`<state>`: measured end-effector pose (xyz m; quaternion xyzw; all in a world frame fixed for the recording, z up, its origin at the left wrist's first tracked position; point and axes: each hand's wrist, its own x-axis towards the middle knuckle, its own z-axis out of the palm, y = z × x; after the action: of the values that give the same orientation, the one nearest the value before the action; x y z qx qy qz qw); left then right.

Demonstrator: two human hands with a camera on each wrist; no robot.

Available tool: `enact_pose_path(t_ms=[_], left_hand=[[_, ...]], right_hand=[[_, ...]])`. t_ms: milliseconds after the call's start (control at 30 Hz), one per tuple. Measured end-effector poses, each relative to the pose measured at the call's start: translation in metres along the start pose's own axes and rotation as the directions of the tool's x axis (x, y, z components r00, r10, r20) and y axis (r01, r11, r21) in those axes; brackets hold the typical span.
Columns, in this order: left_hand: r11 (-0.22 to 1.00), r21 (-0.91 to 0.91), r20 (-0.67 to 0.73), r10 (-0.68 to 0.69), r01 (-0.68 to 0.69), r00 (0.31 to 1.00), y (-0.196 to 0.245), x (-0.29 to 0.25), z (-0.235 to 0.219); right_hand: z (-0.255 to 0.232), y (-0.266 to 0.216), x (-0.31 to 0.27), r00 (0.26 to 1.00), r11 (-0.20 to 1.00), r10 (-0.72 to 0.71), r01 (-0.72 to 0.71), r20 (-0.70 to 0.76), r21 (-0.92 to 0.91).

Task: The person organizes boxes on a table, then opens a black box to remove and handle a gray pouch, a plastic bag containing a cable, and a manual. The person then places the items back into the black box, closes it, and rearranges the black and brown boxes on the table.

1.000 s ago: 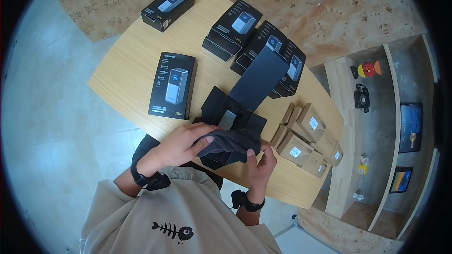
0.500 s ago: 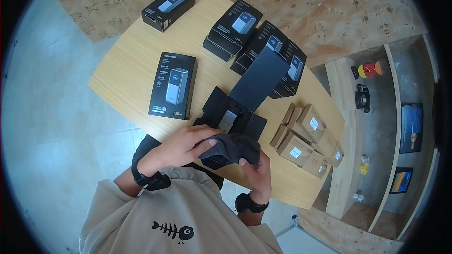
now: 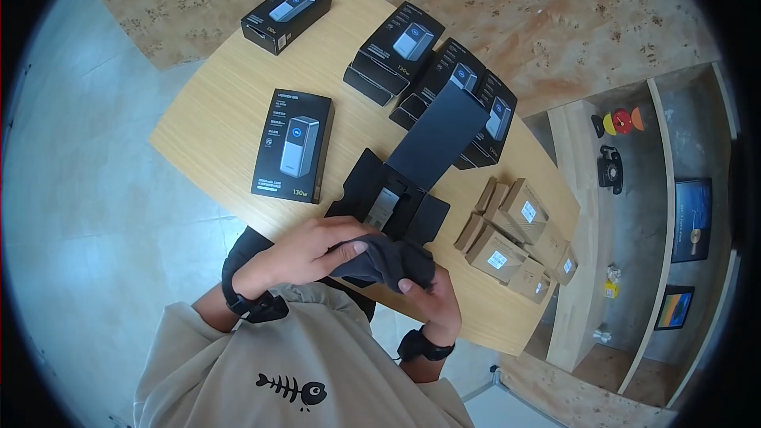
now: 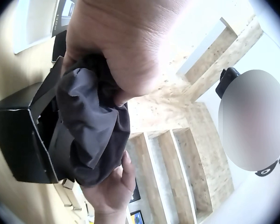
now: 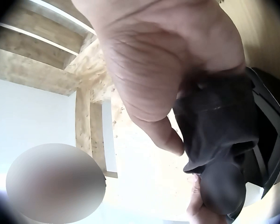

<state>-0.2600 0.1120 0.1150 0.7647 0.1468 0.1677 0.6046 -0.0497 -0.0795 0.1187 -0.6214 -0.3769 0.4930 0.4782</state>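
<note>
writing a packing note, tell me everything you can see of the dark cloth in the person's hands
The dark cloth is charcoal grey, looks like soft, matte fabric and is bunched into deep folds, with a rounded bulge at one end in the right wrist view. The left hand grips one side and the right hand the other. It is held on the person's side of the open black box, partly hiding it. Whether it touches the box or holds anything cannot be told.

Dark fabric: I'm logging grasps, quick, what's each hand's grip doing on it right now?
Left hand: closed, holding one side of the dark fabric.
Right hand: closed, holding its other side.
</note>
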Motion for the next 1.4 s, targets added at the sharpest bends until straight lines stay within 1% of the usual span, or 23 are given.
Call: enact_pose_path(t_ms=[33,100,200,300,433,500,600,733,800,833,900,933,1000,1033,1100,1133,1200,1233,1267,1300,1333,1367,1400], left_hand=[[1.000,-0.015,-0.002,0.002,-0.002,1.000,0.000,0.000,0.001],[1.000,-0.008,0.017,-0.009,0.009,1.000,0.003,0.001,0.000],[1.000,0.014,0.029,-0.010,0.009,1.000,0.001,0.000,-0.001],[0.999,0.032,0.027,-0.003,0.002,1.000,-0.001,-0.001,0.000],[0.999,0.031,0.011,0.008,-0.009,1.000,-0.001,0.000,0.001],[1.000,0.023,0.013,0.005,-0.006,1.000,0.000,0.001,0.002],[1.000,0.009,0.018,0.015,-0.015,1.000,0.002,0.002,0.004],[1.000,-0.002,0.028,0.018,-0.018,0.999,0.004,0.004,0.007],[1.000,-0.016,0.023,0.006,-0.005,1.000,0.005,0.005,0.006],[0.999,-0.031,0.018,-0.007,0.008,1.000,0.006,0.005,0.006],[1.000,-0.020,0.011,-0.009,0.009,1.000,0.003,0.005,0.006],[1.000,-0.009,0.002,-0.010,0.010,1.000,0.002,0.004,0.006],[0.999,0.003,0.006,-0.035,0.035,0.999,0.003,0.003,0.004],[0.998,0.017,0.008,-0.061,0.060,0.998,0.003,0.003,0.003],[0.997,0.004,-0.023,-0.078,0.079,0.997,0.000,0.001,0.002],[0.995,-0.011,-0.053,-0.096,0.095,0.994,-0.002,0.000,0.002],[0.995,-0.022,-0.076,-0.098,0.097,0.992,-0.001,0.000,-0.001],[0.995,-0.034,-0.096,-0.099,0.096,0.990,0.000,0.001,-0.002],[0.995,-0.033,-0.096,-0.098,0.095,0.991,-0.002,0.001,-0.002],[0.988,-0.069,-0.134,-0.145,0.137,0.980,-0.005,0.000,0.000],[0.978,-0.106,-0.170,-0.193,0.177,0.966,-0.007,0.000,0.001],[0.978,-0.106,-0.169,-0.193,0.177,0.967,-0.006,0.000,0.002],[0.953,-0.181,-0.208,-0.279,0.243,0.937,-0.006,0.000,0.003]], right_hand=[[-0.001,-0.001,0.000,1.000,1.000,0.000,0.000,-0.001,0.000],[-0.002,-0.003,0.000,0.993,0.996,0.080,-0.076,0.089,-0.046],[-0.002,-0.009,-0.003,0.986,0.991,0.132,-0.131,0.100,-0.014],[-0.003,-0.010,-0.005,0.991,0.992,0.103,-0.108,0.081,0.059],[-0.003,-0.009,-0.002,0.998,0.997,0.049,-0.051,0.046,0.055],[-0.005,-0.006,-0.003,0.993,0.997,0.073,-0.074,0.097,0.001],[0.001,-0.019,-0.001,0.983,0.995,0.096,-0.096,0.159,-0.012],[-0.005,-0.010,-0.003,0.967,0.990,0.138,-0.133,0.214,-0.041],[-0.006,-0.007,-0.005,0.991,0.998,0.048,-0.043,0.126,-0.042],[-0.008,-0.004,-0.006,0.991,0.998,0.047,-0.042,0.126,-0.042],[-0.012,0.003,-0.009,0.999,0.998,0.018,-0.020,-0.039,-0.053],[-0.011,0.000,-0.010,0.999,0.998,0.018,-0.020,-0.041,-0.053],[-0.009,-0.007,-0.012,0.985,0.991,0.056,-0.036,-0.160,0.127],[-0.011,-0.004,-0.012,0.986,0.991,0.055,-0.035,-0.160,0.127],[-0.019,0.002,-0.012,0.972,0.986,-0.069,0.101,-0.225,0.133],[-0.023,0.001,-0.014,0.972,0.986,-0.069,0.101,-0.223,0.134],[-0.032,0.000,-0.016,0.920,0.976,-0.191,0.215,-0.342,0.033],[-0.037,-0.003,-0.017,0.920,0.976,-0.191,0.215,-0.342,0.033],[-0.042,-0.005,-0.017,0.893,0.975,-0.215,0.222,-0.395,-0.028],[-0.045,-0.006,-0.018,0.863,0.970,-0.240,0.224,-0.445,-0.090],[-0.044,-0.008,-0.018,0.862,0.970,-0.240,0.224,-0.445,-0.090],[-0.043,-0.011,-0.017,0.804,0.966,-0.249,0.247,-0.540,-0.077],[-0.042,-0.013,-0.016,0.735,0.960,-0.252,0.271,-0.629,-0.067]])
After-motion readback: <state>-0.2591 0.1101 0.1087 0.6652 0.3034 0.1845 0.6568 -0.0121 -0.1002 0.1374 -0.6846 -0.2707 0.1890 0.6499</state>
